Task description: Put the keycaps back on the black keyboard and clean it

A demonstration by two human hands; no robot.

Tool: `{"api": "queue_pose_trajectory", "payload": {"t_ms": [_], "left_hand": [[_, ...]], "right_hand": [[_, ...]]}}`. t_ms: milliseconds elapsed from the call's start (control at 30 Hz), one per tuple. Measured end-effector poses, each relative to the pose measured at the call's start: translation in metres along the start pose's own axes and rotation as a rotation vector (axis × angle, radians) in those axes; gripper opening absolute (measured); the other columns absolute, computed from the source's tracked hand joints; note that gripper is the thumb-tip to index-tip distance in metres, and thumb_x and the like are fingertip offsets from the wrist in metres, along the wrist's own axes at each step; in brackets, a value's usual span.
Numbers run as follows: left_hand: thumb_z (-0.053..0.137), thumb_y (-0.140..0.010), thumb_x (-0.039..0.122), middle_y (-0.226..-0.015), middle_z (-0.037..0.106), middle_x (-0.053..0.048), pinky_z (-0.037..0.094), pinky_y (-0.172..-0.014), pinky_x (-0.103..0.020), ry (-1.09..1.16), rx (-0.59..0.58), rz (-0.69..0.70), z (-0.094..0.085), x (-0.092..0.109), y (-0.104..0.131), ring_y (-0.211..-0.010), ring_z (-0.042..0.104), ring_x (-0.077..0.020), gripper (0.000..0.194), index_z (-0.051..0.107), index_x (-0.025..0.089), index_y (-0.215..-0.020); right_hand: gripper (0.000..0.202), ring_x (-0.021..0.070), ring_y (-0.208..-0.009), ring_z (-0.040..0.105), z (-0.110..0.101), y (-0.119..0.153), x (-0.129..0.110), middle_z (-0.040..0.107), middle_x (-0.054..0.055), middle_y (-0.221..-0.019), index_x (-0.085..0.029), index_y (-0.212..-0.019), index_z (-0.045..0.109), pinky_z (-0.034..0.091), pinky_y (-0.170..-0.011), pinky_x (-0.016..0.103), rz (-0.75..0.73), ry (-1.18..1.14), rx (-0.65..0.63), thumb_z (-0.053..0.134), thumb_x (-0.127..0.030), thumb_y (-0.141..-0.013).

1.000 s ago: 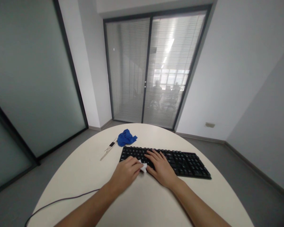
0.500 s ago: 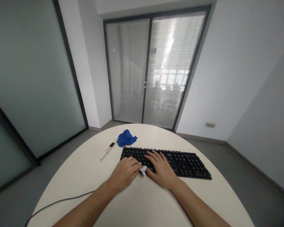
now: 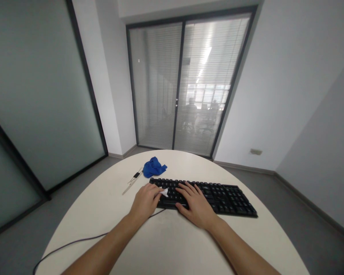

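A black keyboard [image 3: 226, 198] lies on the round, cream-coloured table [image 3: 166, 248]. My left hand [image 3: 145, 199] is over the keyboard's left end, its fingers closed on a small white wipe [image 3: 164, 192] that sticks out past the thumb. Some keys are hidden beneath this hand. Flat on the middle of the keyboard rests my right hand [image 3: 196, 204], fingers spread and holding nothing; its thumb reaches the near edge.
Behind the keyboard's left end lies a crumpled blue cloth [image 3: 154, 167]. Beside it are thin pale sticks with a small black piece [image 3: 137, 175]. A dark cable [image 3: 74, 242] runs across the table under my left forearm to the keyboard's front edge.
My left hand has moved left and away from me with the white wipe, uncovering the keyboard's near edge and more of the cable. My right hand stays in place.
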State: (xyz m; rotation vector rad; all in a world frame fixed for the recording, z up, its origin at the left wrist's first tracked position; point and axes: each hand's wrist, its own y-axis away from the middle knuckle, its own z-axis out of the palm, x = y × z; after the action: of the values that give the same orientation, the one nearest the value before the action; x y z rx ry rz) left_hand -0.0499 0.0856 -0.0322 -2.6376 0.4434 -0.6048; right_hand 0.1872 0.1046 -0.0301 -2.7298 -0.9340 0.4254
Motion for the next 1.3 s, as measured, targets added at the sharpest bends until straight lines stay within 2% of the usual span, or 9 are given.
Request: {"api": "queue_pose_trajectory", "payload": {"t_ms": [333,600,700,867,900,1100,1300], "left_hand": [[0.058,-0.091,0.019,-0.096,0.071,-0.005,0.047,-0.085,-0.034,-0.108,-0.142,0.08,-0.017,0.007,0.001,-0.098,0.06,-0.0237,0.02,0.074,0.022,-0.102],[0.061,-0.085,0.019,-0.096,0.072,-0.001,0.046,-0.085,-0.032,-0.018,-0.17,0.066,-0.029,0.009,0.002,-0.097,0.062,-0.0211,0.016,0.073,0.024,-0.093],[0.061,-0.084,0.019,-0.092,0.072,0.0,0.046,-0.083,-0.03,0.028,-0.126,0.029,-0.029,0.008,0.003,-0.093,0.063,-0.0198,0.012,0.071,0.024,-0.088],[0.056,-0.09,0.02,-0.102,0.071,-0.001,0.046,-0.087,-0.029,0.102,0.107,-0.107,-0.02,-0.003,0.002,-0.096,0.064,-0.0181,0.017,0.071,0.023,-0.097],[0.055,-0.091,0.021,-0.103,0.071,-0.001,0.046,-0.088,-0.029,0.095,0.124,-0.114,-0.019,-0.005,0.001,-0.098,0.063,-0.0186,0.018,0.071,0.023,-0.099],[0.058,-0.089,0.02,-0.096,0.072,-0.002,0.046,-0.085,-0.032,-0.012,-0.087,-0.006,-0.02,-0.002,0.002,-0.099,0.061,-0.0221,0.018,0.074,0.025,-0.096],[0.06,-0.084,0.018,-0.095,0.072,-0.002,0.045,-0.083,-0.032,-0.045,-0.163,0.051,-0.029,0.007,0.001,-0.096,0.062,-0.022,0.015,0.073,0.023,-0.091]], "right_hand": [[0.051,0.029,-0.145,0.032,-0.003,0.0,-0.001,0.046,0.005,-0.152,-0.027,-0.139,0.052,0.02,-0.12,0.056,0.005,0.0,-0.01,0.056,-0.044,-0.091],[0.051,0.0283,-0.145,0.032,-0.003,0.0,-0.002,0.046,0.004,-0.152,-0.027,-0.139,0.052,0.019,-0.12,0.056,0.008,-0.005,-0.014,0.056,-0.043,-0.091],[0.051,0.0286,-0.145,0.032,-0.003,0.001,-0.001,0.046,0.004,-0.152,-0.027,-0.139,0.052,0.019,-0.12,0.056,0.008,-0.004,-0.014,0.056,-0.043,-0.091],[0.051,0.0292,-0.145,0.032,-0.003,0.001,-0.001,0.046,0.005,-0.152,-0.027,-0.139,0.052,0.02,-0.12,0.056,0.007,-0.01,-0.009,0.056,-0.044,-0.091],[0.051,0.0295,-0.145,0.033,-0.003,0.0,-0.001,0.047,0.005,-0.152,-0.027,-0.139,0.052,0.02,-0.12,0.057,0.007,-0.01,-0.01,0.056,-0.044,-0.091],[0.05,0.0295,-0.145,0.032,-0.002,0.0,-0.002,0.047,0.005,-0.152,-0.026,-0.139,0.053,0.021,-0.12,0.056,0.007,-0.003,-0.004,0.056,-0.044,-0.092],[0.05,0.0295,-0.144,0.034,-0.001,0.001,0.0,0.047,0.006,-0.152,-0.027,-0.139,0.052,0.022,-0.119,0.057,-0.009,-0.006,0.004,0.055,-0.045,-0.092]]}}
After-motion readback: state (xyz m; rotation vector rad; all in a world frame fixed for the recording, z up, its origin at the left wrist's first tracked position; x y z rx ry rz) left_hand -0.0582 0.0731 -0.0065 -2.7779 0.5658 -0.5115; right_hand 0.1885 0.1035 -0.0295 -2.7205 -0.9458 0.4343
